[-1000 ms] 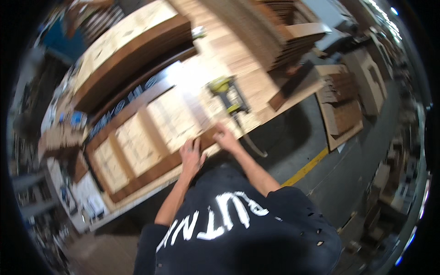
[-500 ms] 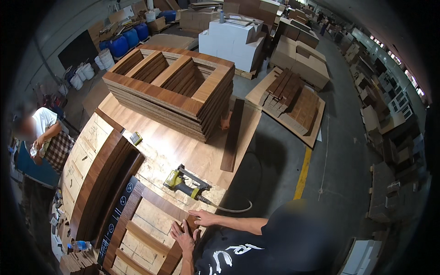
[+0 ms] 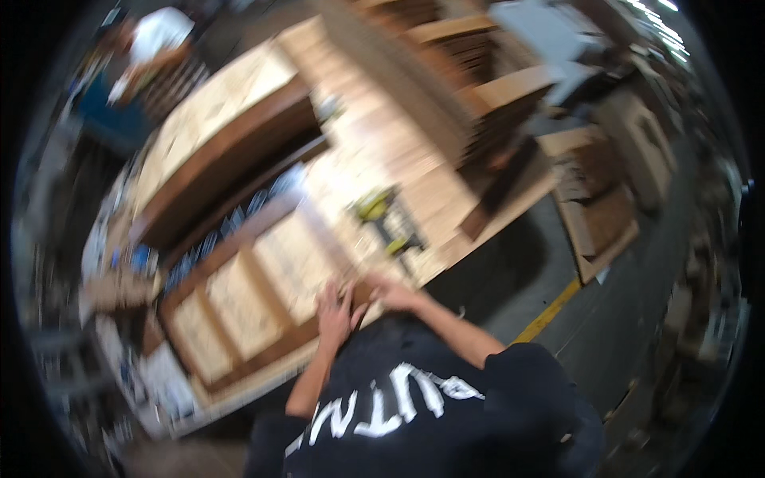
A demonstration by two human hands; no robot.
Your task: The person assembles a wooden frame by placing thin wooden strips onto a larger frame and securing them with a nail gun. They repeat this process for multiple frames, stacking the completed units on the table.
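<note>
A rectangular wooden frame (image 3: 280, 329) with brown edges and lighter crossbars lies flat on the workbench in front of me. My left hand (image 3: 336, 312) rests on the frame's near right corner, fingers spread and holding nothing. Just beside it, my right hand (image 3: 390, 291) touches the same corner from the right, its fingers stretched out though smeared by motion. A yellow-green and black nail gun (image 3: 384, 221) lies on the bench beyond my hands, untouched.
Behind the frame runs a dark board with white markings (image 3: 231, 219). Stacked curved panels (image 3: 227, 147) stand past it. Tall stacked frames (image 3: 446, 103) fill the bench's far side, near a loose dark strip (image 3: 500, 191). A pallet (image 3: 594, 199) holds wood pieces. Another person (image 3: 159, 48) stands far left.
The view has swung, so the bench appears rotated and more of the frame and its near edge shows. Both hands stay at the frame's corner; the nail gun stays on the bench.
</note>
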